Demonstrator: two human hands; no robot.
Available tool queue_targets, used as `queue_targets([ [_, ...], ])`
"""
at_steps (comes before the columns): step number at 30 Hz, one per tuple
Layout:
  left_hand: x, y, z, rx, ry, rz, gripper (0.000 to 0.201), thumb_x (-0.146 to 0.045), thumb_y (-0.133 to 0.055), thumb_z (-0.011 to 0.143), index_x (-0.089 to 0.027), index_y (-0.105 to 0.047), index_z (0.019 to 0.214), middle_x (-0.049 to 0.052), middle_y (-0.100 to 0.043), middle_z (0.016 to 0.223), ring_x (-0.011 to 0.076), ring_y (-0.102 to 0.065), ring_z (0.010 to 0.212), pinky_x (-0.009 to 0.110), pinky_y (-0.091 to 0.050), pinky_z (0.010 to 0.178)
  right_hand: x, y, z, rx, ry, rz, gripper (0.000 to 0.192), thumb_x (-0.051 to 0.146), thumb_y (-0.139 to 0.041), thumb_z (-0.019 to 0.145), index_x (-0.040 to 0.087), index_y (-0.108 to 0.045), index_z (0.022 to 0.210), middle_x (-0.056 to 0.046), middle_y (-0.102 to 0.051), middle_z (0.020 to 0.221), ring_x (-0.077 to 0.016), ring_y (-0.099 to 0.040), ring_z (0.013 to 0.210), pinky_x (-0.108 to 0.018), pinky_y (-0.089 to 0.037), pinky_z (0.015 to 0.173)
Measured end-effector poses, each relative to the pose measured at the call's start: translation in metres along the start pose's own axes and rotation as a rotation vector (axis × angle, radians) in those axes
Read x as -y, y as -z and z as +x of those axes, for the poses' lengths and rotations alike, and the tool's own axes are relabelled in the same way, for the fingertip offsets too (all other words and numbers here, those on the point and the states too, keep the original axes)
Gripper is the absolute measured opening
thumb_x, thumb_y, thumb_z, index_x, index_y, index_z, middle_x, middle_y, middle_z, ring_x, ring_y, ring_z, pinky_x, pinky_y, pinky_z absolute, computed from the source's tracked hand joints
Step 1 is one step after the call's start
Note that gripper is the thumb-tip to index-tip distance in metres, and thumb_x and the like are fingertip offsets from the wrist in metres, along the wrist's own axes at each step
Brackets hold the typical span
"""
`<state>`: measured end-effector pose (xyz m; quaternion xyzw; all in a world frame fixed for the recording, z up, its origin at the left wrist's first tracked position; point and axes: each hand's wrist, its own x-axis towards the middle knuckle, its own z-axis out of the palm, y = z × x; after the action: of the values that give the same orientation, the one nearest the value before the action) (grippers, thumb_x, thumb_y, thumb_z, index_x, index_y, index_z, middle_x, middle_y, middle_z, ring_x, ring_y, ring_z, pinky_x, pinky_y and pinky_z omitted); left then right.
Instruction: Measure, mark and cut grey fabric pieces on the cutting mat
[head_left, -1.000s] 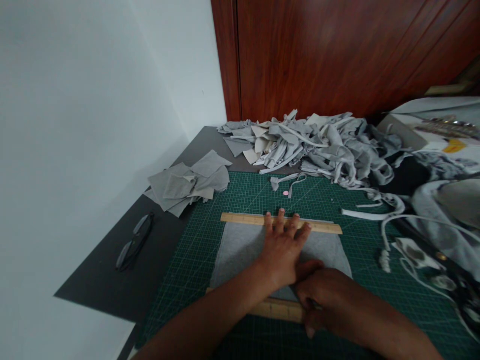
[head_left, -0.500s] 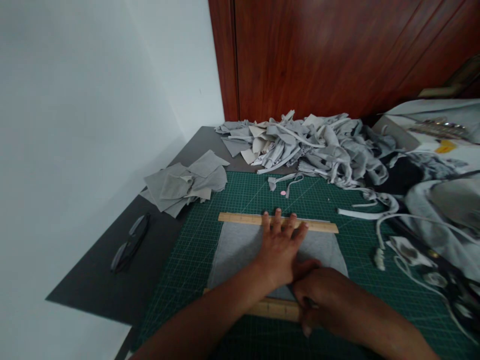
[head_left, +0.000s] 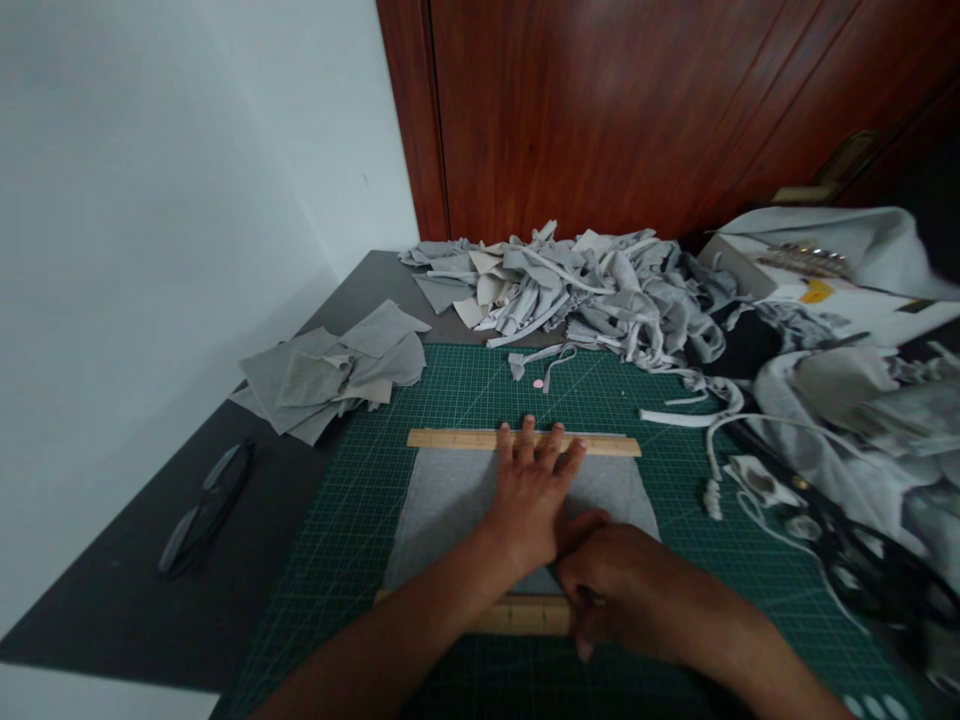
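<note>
A piece of grey knit fabric (head_left: 450,500) lies flat on the green cutting mat (head_left: 337,560). Across its far edge rests a wooden ruler (head_left: 450,439). My left hand (head_left: 532,500) is spread over the fabric, fingertips pressing on that ruler. Along the near edge lies a second wooden ruler (head_left: 525,614), partly covered by my left forearm. My right hand (head_left: 622,580) is curled closed at this near ruler's right end, touching my left thumb. What its fingers enclose is mostly hidden, but the ruler runs into them.
Grey fabric squares (head_left: 330,370) are stacked left of the mat, with eyeglasses (head_left: 206,510) nearer. A heap of grey scraps (head_left: 600,285) lies at the back. On the right are black-handled scissors (head_left: 862,560), white cord (head_left: 712,495), more cloth (head_left: 847,430) and a white box (head_left: 862,300).
The camera view has turned slightly right, so everything appears shifted left. Both hands keep nearly the same pose on the fabric and rulers.
</note>
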<state>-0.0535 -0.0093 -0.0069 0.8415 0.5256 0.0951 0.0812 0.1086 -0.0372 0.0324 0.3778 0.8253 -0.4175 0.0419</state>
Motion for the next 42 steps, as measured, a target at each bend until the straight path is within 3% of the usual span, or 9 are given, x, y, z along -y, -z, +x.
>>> queue_targets([
  [11, 0.0, -0.001, 0.0, 0.003, -0.004, 0.009, 0.085, -0.076, -0.048, 0.098, -0.029, -0.035, 0.166, 0.01, -0.032, 0.174, 0.0503, -0.015, 0.16, 0.075, -0.007, 0.126, -0.001, -0.001, 0.001, -0.017, 0.009, -0.027, 0.035, 0.015, -0.102, 0.058, 0.017, -0.067, 0.058, 0.004, -0.065, 0.069, -0.0145, -0.058, 0.074, -0.027, -0.034, 0.064],
  [23, 0.0, 0.001, -0.001, 0.008, 0.006, -0.014, 0.082, -0.076, -0.046, 0.099, -0.03, -0.035, 0.166, 0.009, -0.033, 0.174, 0.0489, -0.016, 0.161, 0.074, -0.006, 0.127, -0.003, -0.003, 0.0, -0.022, -0.008, -0.004, 0.033, 0.014, -0.099, 0.062, 0.017, -0.067, 0.059, 0.006, -0.061, 0.064, -0.0109, -0.053, 0.065, -0.027, -0.032, 0.062],
  [26, 0.0, 0.001, 0.0, 0.004, 0.006, -0.011, 0.085, -0.077, -0.049, 0.097, -0.03, -0.035, 0.166, 0.009, -0.033, 0.174, 0.0495, -0.015, 0.161, 0.075, -0.005, 0.126, -0.001, 0.002, -0.002, -0.016, 0.02, -0.001, 0.032, 0.018, -0.099, 0.063, 0.017, -0.067, 0.06, 0.005, -0.063, 0.071, -0.0137, -0.057, 0.074, -0.026, -0.035, 0.064],
  [30, 0.0, 0.002, -0.001, 0.019, 0.011, -0.012, 0.084, -0.074, -0.051, 0.097, -0.029, -0.034, 0.167, 0.01, -0.031, 0.174, 0.0496, -0.013, 0.161, 0.074, -0.004, 0.127, -0.001, 0.015, -0.01, 0.054, 0.078, 0.017, 0.026, 0.034, -0.093, 0.072, 0.019, -0.072, 0.073, 0.002, -0.068, 0.084, -0.0162, -0.059, 0.081, -0.026, -0.038, 0.066],
  [33, 0.0, 0.001, -0.004, 0.039, -0.022, 0.003, 0.095, -0.074, -0.062, 0.091, -0.028, -0.031, 0.168, 0.012, -0.029, 0.175, 0.0516, -0.012, 0.161, 0.075, -0.004, 0.126, -0.008, 0.028, -0.013, 0.035, 0.052, 0.059, 0.024, 0.04, -0.083, 0.084, 0.02, -0.075, 0.093, 0.0, -0.07, 0.092, -0.0174, -0.06, 0.081, -0.028, -0.041, 0.068],
  [36, 0.0, -0.002, -0.007, -0.026, -0.029, -0.003, 0.093, -0.076, -0.059, 0.091, -0.029, -0.033, 0.167, 0.011, -0.029, 0.175, 0.0518, -0.011, 0.161, 0.077, -0.005, 0.125, -0.026, 0.043, -0.008, -0.182, 0.095, 0.187, 0.023, 0.043, -0.068, 0.096, 0.022, -0.072, 0.104, -0.002, -0.072, 0.094, -0.0203, -0.064, 0.087, -0.031, -0.048, 0.077],
  [38, -0.001, -0.004, -0.008, -0.071, -0.015, -0.023, 0.088, -0.08, -0.05, 0.094, -0.03, -0.036, 0.165, 0.01, -0.031, 0.174, 0.0504, -0.012, 0.161, 0.077, -0.005, 0.126, -0.042, 0.053, -0.001, -0.513, 0.103, 0.295, 0.03, 0.05, -0.069, 0.095, 0.022, -0.069, 0.108, -0.004, -0.072, 0.098, -0.022, -0.065, 0.09, -0.032, -0.051, 0.079],
  [40, -0.002, -0.004, -0.008, -0.067, -0.01, -0.047, 0.091, -0.084, -0.047, 0.093, -0.029, -0.037, 0.165, 0.011, -0.031, 0.174, 0.0505, -0.013, 0.161, 0.076, -0.005, 0.126, -0.062, 0.062, 0.008, -0.786, 0.037, 0.455, 0.042, 0.059, -0.071, 0.09, 0.023, -0.067, 0.11, -0.002, -0.068, 0.085, -0.0192, -0.061, 0.073, -0.031, -0.05, 0.066],
  [42, -0.002, -0.003, -0.007, -0.044, -0.006, -0.065, 0.095, -0.086, -0.048, 0.091, -0.026, -0.039, 0.164, 0.012, -0.031, 0.174, 0.0513, -0.013, 0.161, 0.077, -0.004, 0.126, -0.083, 0.069, 0.016, -0.966, -0.02, 0.628, 0.052, 0.067, -0.078, 0.081, 0.024, -0.066, 0.108, 0.002, -0.062, 0.074, -0.0159, -0.055, 0.061, -0.029, -0.048, 0.057],
])
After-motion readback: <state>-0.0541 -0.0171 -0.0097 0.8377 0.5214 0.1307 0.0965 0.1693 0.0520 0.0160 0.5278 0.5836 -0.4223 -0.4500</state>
